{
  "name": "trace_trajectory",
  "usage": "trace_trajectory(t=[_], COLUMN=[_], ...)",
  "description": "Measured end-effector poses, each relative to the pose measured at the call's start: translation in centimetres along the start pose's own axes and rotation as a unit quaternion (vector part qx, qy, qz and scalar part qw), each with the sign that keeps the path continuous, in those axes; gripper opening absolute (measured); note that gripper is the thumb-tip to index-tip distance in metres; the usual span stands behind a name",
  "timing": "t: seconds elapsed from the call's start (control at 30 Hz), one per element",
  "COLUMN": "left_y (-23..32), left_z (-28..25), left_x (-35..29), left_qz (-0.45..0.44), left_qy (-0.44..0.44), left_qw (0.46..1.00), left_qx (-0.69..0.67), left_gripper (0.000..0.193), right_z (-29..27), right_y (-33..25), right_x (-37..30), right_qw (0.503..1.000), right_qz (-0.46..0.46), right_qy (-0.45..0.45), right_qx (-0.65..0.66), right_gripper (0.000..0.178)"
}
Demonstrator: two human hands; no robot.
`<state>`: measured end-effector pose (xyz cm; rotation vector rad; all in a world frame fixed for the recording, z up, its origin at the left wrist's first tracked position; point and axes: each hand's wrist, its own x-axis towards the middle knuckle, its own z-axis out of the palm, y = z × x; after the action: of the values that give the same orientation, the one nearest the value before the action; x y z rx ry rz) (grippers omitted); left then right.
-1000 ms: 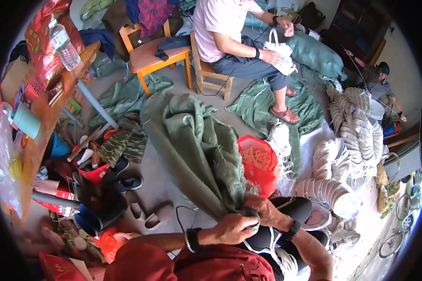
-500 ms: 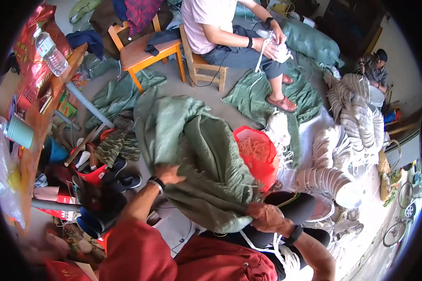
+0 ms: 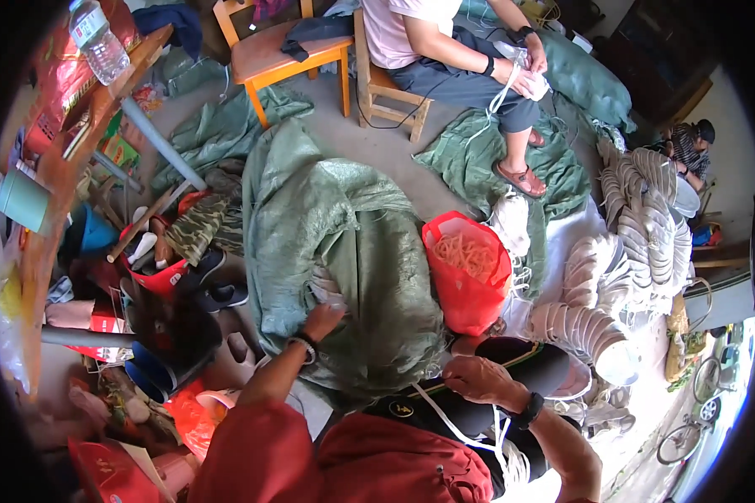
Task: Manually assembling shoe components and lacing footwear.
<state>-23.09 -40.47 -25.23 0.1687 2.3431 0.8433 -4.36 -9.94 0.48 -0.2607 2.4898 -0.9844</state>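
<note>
A large green woven sack (image 3: 369, 277) stands bulging in front of me, its top slumped and folded. My left hand (image 3: 325, 317) reaches against its near left side, fingers bent at a pale ribbed piece (image 3: 323, 283) among the folds; whether they grip it or the cloth is unclear. To the right of the sack's lower edge, my right hand (image 3: 482, 381) hovers over my dark-trousered leg with fingers curled. Anything inside that hand is hidden. White straps (image 3: 453, 423) run across my lap just below it. Beside the sack sits a red bag (image 3: 470, 272) of pale, thin strands.
Stacked whitish ribbed bundles (image 3: 583, 335) line the right side. A seated person (image 3: 445, 59) handles white material ahead; another person (image 3: 692, 151) is at far right. An orange-brown chair (image 3: 289, 59) stands beyond the sack. At left are a wooden table (image 3: 67, 193) and clutter.
My right hand has let go of the sack's edge. My left hand has moved right and slightly lower along the sack, which now stands fuller and more upright. The view has shifted.
</note>
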Motion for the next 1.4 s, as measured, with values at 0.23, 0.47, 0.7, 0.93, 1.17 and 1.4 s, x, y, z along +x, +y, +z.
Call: trace_trajectory(t=[0.23,0.47,0.7,0.93,1.17,1.4], left_y=[4.2,8.5,23.1,25.6,22.6,8.4], left_z=[10.5,10.7,4.0,2.6,5.0,8.2], left_x=[5.3,4.2,-4.2,-7.4,-6.2,3.9], left_qz=[-0.208,-0.108,0.164,0.21,0.325,0.152], left_qy=[0.06,0.109,0.027,0.052,-0.036,0.111], left_qw=[0.887,0.967,0.983,0.975,0.898,0.982], left_qx=[-0.409,-0.203,-0.079,-0.059,-0.294,-0.034], left_gripper=[0.096,0.041,0.034,0.012,0.022,0.022], right_z=[-0.4,-0.8,-2.1,-4.4,-0.5,-1.3], right_y=[1.1,3.2,5.3,3.3,11.8,9.5], right_x=[0.9,2.2,7.6,12.1,11.3,9.6], right_qw=[0.996,0.989,0.966,0.847,0.907,0.894], right_qz=[0.039,0.023,0.154,0.332,0.21,0.218], right_qy=[0.024,0.085,0.114,0.076,0.169,0.193], right_qx=[0.081,0.117,0.171,0.407,0.324,0.342], right_gripper=[0.014,0.014,0.031,0.042,0.035,0.033])
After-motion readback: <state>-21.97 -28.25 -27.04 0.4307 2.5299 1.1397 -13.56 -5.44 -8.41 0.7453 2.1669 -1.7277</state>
